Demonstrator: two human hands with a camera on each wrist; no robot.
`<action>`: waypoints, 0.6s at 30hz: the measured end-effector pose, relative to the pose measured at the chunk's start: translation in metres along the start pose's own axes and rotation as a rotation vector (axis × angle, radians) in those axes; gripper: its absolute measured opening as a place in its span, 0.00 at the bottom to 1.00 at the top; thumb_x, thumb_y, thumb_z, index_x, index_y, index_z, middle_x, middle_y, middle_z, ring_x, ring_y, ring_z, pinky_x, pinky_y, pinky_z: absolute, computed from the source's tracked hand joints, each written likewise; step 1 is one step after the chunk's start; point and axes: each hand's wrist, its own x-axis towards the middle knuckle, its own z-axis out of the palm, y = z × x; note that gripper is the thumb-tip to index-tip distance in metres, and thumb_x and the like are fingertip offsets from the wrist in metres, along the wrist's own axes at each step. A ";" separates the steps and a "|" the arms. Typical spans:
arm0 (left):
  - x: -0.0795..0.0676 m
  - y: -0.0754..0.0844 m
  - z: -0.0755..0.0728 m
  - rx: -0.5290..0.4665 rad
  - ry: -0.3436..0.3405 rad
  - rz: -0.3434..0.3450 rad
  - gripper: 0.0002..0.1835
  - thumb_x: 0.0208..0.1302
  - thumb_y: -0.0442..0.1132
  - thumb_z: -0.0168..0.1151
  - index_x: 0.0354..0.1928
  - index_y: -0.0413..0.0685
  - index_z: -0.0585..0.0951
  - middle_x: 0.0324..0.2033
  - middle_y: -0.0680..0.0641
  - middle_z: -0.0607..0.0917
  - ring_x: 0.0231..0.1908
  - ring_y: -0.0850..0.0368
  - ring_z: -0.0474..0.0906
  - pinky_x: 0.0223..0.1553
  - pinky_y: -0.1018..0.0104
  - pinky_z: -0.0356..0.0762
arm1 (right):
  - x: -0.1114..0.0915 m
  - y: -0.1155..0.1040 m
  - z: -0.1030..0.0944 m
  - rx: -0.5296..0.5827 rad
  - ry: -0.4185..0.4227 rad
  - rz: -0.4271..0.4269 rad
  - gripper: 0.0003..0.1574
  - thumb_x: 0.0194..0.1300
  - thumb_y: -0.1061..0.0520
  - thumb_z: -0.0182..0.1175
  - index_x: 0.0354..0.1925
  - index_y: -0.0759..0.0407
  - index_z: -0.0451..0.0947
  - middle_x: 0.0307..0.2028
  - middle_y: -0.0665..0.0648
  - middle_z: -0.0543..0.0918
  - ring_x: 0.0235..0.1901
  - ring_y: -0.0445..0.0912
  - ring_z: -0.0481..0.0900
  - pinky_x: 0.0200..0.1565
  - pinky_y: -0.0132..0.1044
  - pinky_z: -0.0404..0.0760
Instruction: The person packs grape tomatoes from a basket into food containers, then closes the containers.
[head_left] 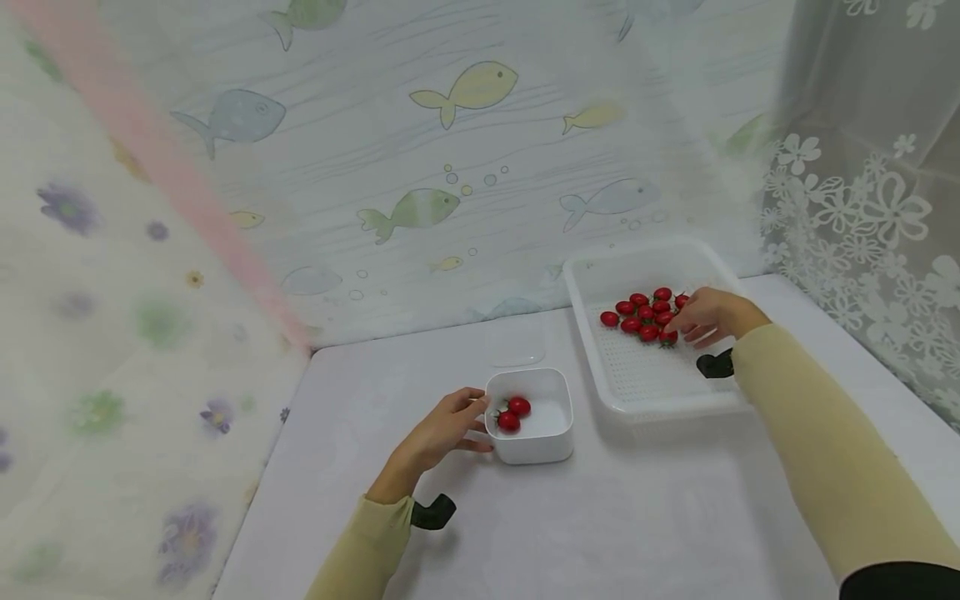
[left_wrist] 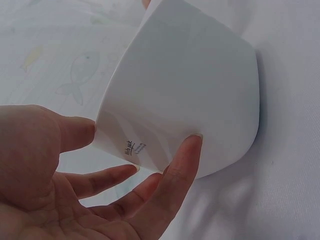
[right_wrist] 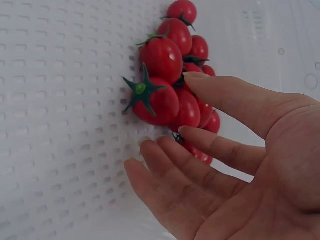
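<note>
My left hand (head_left: 447,429) rests on the left side of a small white square container (head_left: 529,451). In the left wrist view, its thumb meets the rim and a fairly straight finger touches the container wall (left_wrist: 190,75), which bears small dark print. Two red cherry tomatoes (head_left: 518,407) with green stems lie inside. Over a white perforated basket (head_left: 637,375), my right hand (head_left: 716,315) reaches toward a cluster of cherry tomatoes (head_left: 647,314). In the right wrist view, its thumb and fingers are spread beside the nearest tomato (right_wrist: 157,102), with nothing gripped between them.
A clear, lid-like piece (head_left: 517,350) lies behind the small container on the white table (head_left: 600,517). Fish-printed sheeting (head_left: 420,208) stands along the back edge, and a sheer flowered curtain (head_left: 862,208) hangs at the right. Dark bands (head_left: 433,512) show at both wrists.
</note>
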 end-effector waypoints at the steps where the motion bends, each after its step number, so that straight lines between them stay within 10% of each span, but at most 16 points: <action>1: 0.000 0.000 0.000 -0.001 0.001 0.000 0.28 0.80 0.50 0.53 0.70 0.37 0.68 0.64 0.36 0.75 0.51 0.47 0.83 0.45 0.54 0.89 | 0.001 -0.001 0.001 -0.001 0.001 0.006 0.29 0.73 0.54 0.62 0.58 0.75 0.66 0.53 0.71 0.77 0.55 0.63 0.78 0.57 0.53 0.84; 18: -0.002 0.002 0.001 0.004 -0.001 -0.007 0.28 0.80 0.50 0.53 0.70 0.37 0.67 0.64 0.36 0.74 0.52 0.45 0.82 0.45 0.54 0.89 | 0.011 0.001 0.012 -0.035 0.044 0.069 0.18 0.70 0.53 0.65 0.45 0.67 0.73 0.40 0.62 0.79 0.42 0.53 0.82 0.49 0.46 0.88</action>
